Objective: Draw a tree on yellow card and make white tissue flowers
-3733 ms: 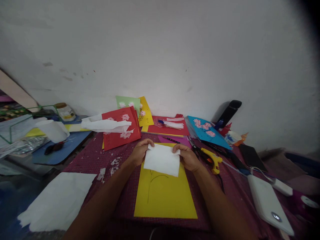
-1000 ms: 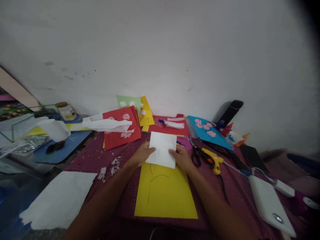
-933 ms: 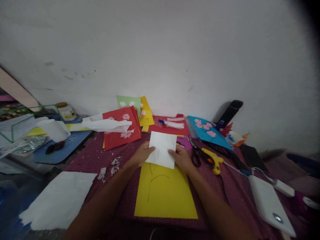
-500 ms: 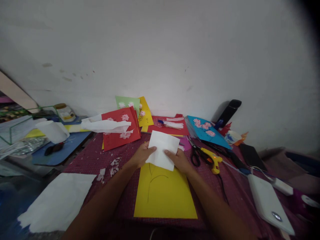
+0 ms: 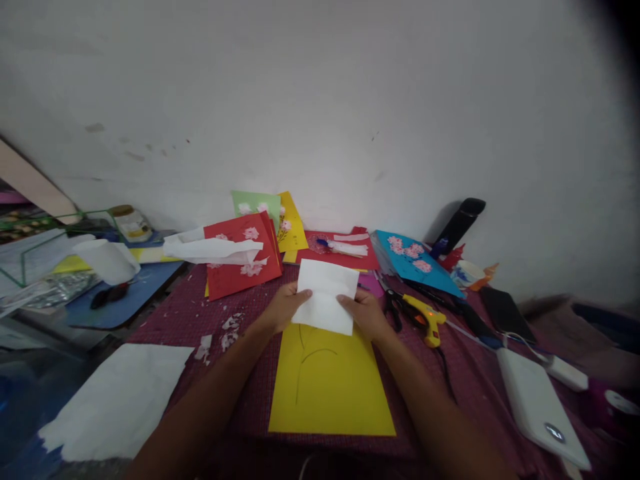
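At edges of white paper (image 5: pixel 326 305), hands (image 5: pixel 283 309)

Scissors (image 5: pixel 394 294) and a glue gun (image 5: pixel 429 316) obstruct just right of the right fingers (image 5: pixel 346 302). Red cards (image 5: pixel 234 283) rise ahead-left of the left fingers (image 5: pixel 304 295); bodyward of both, the flat yellow sheet (image 5: pixel 340 395) leaves room.

A plain, greyish-white wall (image 5: pixel 320 100) fills the upper half of the frame, with patchy scuff marks (image 5: pixel 95 127) towards the upper left. Soft, dim light falls on it, palest near the middle. A maroon-covered worktop (image 5: pixel 193 307) spans the lower centre. At centre left stands a lower blue-topped table (image 5: pixel 130 303); above it, a pale beam (image 5: pixel 37 179) slants down from the left edge.
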Motion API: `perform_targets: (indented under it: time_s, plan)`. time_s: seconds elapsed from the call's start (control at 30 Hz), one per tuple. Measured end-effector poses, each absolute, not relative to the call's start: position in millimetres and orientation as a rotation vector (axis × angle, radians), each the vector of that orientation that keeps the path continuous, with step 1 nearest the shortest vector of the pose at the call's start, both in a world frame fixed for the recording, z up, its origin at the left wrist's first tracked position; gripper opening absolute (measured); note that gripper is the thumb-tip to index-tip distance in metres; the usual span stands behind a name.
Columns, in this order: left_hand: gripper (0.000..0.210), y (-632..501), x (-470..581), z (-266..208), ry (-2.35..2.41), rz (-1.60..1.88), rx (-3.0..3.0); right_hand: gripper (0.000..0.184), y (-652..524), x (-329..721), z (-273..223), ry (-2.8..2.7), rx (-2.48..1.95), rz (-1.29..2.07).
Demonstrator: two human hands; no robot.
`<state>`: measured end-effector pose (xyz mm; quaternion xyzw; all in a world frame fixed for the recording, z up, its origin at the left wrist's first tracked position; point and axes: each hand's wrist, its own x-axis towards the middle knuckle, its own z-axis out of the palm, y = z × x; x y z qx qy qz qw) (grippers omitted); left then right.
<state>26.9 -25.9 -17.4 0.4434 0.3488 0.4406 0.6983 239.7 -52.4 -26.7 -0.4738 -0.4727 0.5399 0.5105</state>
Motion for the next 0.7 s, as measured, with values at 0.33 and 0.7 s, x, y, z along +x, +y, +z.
perform_targets:
  time_s: [0.33, 0.7]
  plan:
    - [0.039, -23.1, 18.6, -17.6, 0.742, 0.983, 1.015, 0.035, -55.5, 245.3, -14.9, -0.925, -0.942, 1.543]
    - [0.011, -31.4, 13.4, 4.2, 0.794, 0.896, 1.097, 0.011, -58.8, 251.2, -6.6, -0.976, -0.939, 1.522]
